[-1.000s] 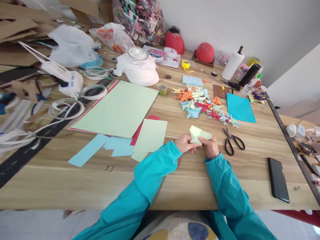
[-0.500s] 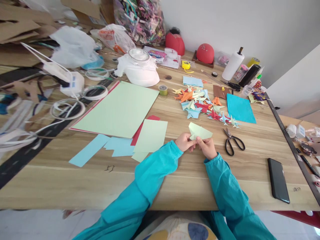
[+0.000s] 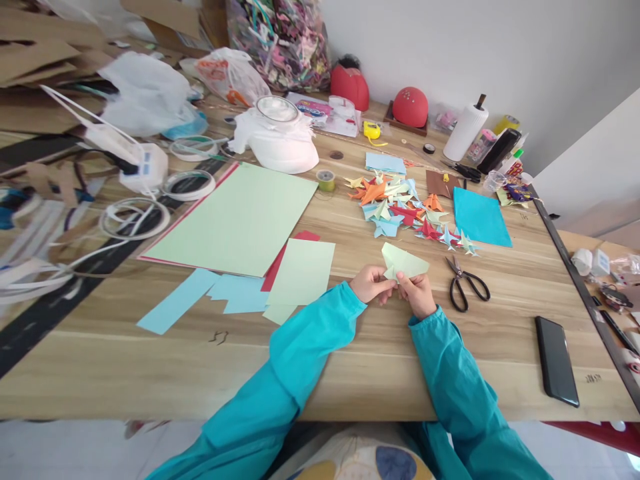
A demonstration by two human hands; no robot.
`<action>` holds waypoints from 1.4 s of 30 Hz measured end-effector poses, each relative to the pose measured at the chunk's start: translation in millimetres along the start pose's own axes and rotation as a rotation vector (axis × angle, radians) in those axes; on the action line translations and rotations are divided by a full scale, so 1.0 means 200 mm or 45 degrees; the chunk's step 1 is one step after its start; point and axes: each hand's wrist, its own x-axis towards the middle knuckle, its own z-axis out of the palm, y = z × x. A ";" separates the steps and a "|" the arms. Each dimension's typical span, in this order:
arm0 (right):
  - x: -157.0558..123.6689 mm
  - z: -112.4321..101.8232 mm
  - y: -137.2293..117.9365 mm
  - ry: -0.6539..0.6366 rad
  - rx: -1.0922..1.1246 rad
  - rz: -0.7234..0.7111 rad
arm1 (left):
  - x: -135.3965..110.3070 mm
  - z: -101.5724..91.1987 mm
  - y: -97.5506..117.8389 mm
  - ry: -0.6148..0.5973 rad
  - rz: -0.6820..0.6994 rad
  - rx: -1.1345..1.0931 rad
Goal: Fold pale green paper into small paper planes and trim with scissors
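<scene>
Head view: I see the person's left hand (image 3: 371, 285) and right hand (image 3: 419, 293) both pinching a folded pale-green paper sheet (image 3: 407, 263), left of the black-handled metal scissors (image 3: 465, 274). Multicoloured folded-paper pile (image 3: 404, 215) lies beyond the scissors.

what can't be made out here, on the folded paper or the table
All in the head view:
Folded green paper: underside and part of its lower edge, hidden by the left hand and right hand.
Red paper: full outline, covered by green sheets.
Clear bag: top, cut off by the upper edge.
Marks beside the phone: too small to read.
</scene>
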 end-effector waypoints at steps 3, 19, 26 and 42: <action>-0.01 0.00 0.00 -0.060 -0.050 0.007 | 0.00 0.00 0.00 0.030 0.015 0.033; 0.00 0.00 -0.01 -0.036 0.096 0.135 | 0.00 0.02 -0.01 -0.036 -0.023 -0.086; 0.00 0.00 0.00 -0.045 0.110 0.140 | 0.00 0.03 0.01 -0.084 -0.046 -0.128; -0.01 0.01 -0.02 -0.006 0.028 0.078 | 0.00 0.02 0.00 -0.042 -0.048 -0.089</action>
